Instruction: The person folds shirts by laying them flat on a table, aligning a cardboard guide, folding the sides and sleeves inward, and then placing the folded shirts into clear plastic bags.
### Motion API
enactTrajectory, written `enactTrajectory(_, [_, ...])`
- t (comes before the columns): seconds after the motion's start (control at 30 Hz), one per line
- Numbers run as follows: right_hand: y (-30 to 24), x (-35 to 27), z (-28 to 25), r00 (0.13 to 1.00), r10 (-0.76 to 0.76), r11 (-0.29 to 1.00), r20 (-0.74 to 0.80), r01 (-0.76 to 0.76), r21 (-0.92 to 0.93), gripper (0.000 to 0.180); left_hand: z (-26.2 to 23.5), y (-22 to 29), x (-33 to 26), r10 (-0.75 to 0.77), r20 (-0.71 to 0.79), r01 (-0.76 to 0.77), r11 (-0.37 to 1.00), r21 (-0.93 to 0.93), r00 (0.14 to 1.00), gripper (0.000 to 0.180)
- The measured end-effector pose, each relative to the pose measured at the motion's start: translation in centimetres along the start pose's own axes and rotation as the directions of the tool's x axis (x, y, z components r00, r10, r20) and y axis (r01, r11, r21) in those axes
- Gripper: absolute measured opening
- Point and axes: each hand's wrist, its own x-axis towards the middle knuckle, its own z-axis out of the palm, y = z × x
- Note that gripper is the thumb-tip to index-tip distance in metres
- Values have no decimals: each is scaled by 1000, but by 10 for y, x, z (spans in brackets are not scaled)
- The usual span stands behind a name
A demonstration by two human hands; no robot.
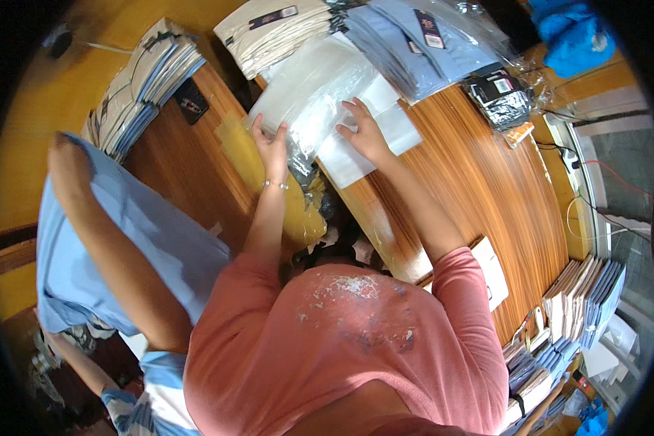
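Note:
A clear plastic bag (320, 80) lies over white sheets (352, 160) at the far middle of the table. At the bag's near left edge, my left hand (272, 154) has its thumb and fingers apart, with nothing plainly gripped. My right hand (365, 134) hovers over or rests on the bag's right side, fingers spread; whether it touches the plastic I cannot tell. Beyond the bag are a pile of folded cream garments (276, 29) with a dark tag and folded light blue garments (414, 47), partly in clear plastic.
To my left a co-worker's arm (116, 254) holds up a light blue garment (131, 232). Tied garment stacks (145, 73) stand at the far left, near a dark packet (190, 100). Black packets (501, 94) sit far right; more folded stacks (585, 298) are at the right.

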Motion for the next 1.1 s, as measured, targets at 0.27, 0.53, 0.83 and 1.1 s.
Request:
enactTrajectory(0.27, [5, 115, -163, 693, -410, 819, -593, -6, -574, 38, -23, -1, 73, 205, 283, -344, 684, 643, 937, 64])
enactTrajectory(0.53, [27, 134, -226, 887, -141, 639, -439, -257, -725, 20, 17, 39, -25, 354, 319, -477, 659, 582, 879, 69])
enactTrajectory(0.83, [-21, 110, -300, 818, -77, 935, -571, 258, 245, 13, 85, 66, -56, 415, 514, -617, 717, 323, 751, 66])
enactTrajectory(1.1, [-82, 6, -343, 941, 58, 625, -334, 227, 747, 13, 182, 87, -114, 617, 645, -718, 680, -148, 451, 76])
